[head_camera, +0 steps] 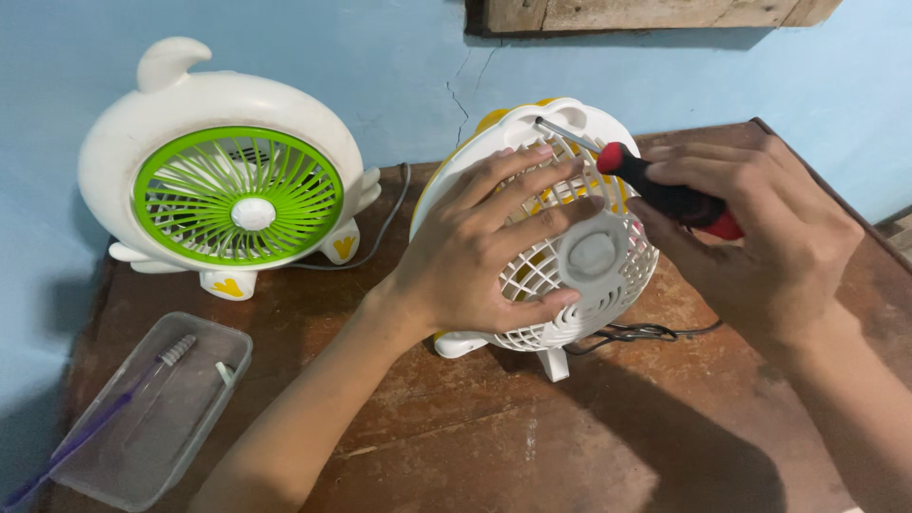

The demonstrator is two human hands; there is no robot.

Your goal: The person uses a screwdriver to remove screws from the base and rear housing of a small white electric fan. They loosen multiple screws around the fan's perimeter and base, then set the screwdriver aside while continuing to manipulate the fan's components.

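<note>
Head view: the left hand (480,252) lies flat with fingers spread over the white grille of the yellow fan (579,275), which stands mid-tabletop (589,446). The right hand (760,228) has its grip pressed around a red-and-black screwdriver (655,185), tip at the fan's top rim. Well left stand a green fan (237,195) and a clear tray (204,380) holding a purple toothbrush (95,427).

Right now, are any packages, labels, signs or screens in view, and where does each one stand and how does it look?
Clear plastic tray: front left on the wooden table, rectangular, transparent, holding a purple brush.
No labels, signs or screens show.
</note>
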